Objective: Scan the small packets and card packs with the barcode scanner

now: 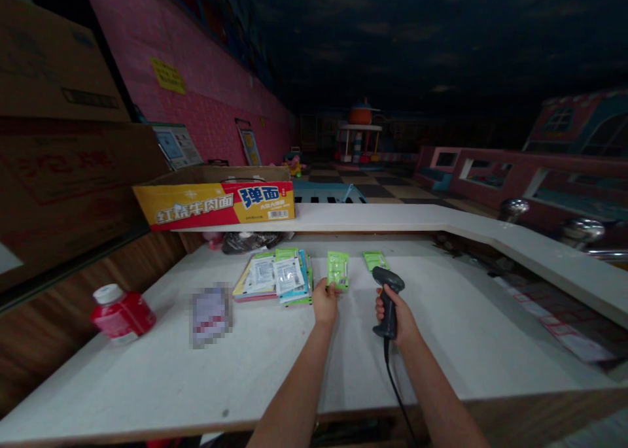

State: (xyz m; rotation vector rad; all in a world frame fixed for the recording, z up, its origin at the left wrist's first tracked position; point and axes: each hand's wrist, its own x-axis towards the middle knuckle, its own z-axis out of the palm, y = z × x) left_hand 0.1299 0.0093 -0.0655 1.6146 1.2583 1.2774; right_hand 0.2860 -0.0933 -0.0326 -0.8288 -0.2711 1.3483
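Note:
My right hand (398,312) is wrapped round the grip of a dark barcode scanner (388,297), held upright above the counter with its cable hanging down toward me. Fingers of my left hand (326,300) pinch the lower edge of a green packet (338,269), whose printed face is turned up. Just beyond the scanner's head, a second green packet (375,260) lies flat on the white counter (275,376). Left of my left hand is a pile of packets (275,275) in white, blue, green and yellow.
A red bottle with a white cap (122,314) lies tilted at left, near a blurred-out item (210,314). An open yellow and red carton (220,203) rests on the raised ledge (373,218). Brown boxes (63,173) are stacked at far left. Metal knobs (581,229) stand at right.

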